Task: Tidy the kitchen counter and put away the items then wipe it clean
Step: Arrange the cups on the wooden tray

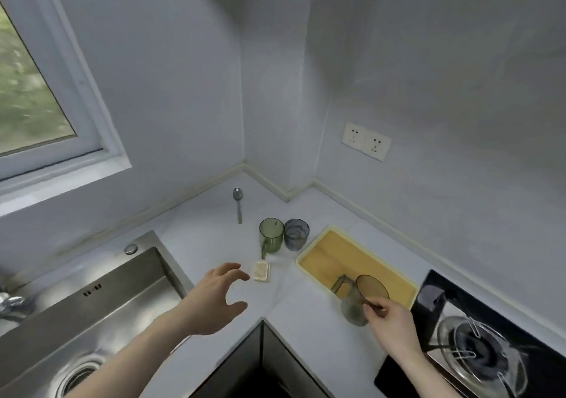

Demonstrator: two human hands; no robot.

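My right hand [390, 316] pinches the rim of a brownish clear cup [358, 298] with a handle, tilted at the near end of a yellow tray [343, 252]. My left hand [219, 295] hovers open over the white counter [306, 330], its fingers spread just short of a small pale sponge [261, 271]. Behind the sponge stand a green clear mug [271, 234] and a grey-blue clear cup [296, 234], side by side. A metal spoon [238, 203] lies farther back near the corner.
A steel sink [101, 312] fills the left, with a tap partly seen at the far left edge. A black gas hob [490, 348] with a burner lies at the right. Wall sockets [366, 141] sit above the tray. A window is at upper left.
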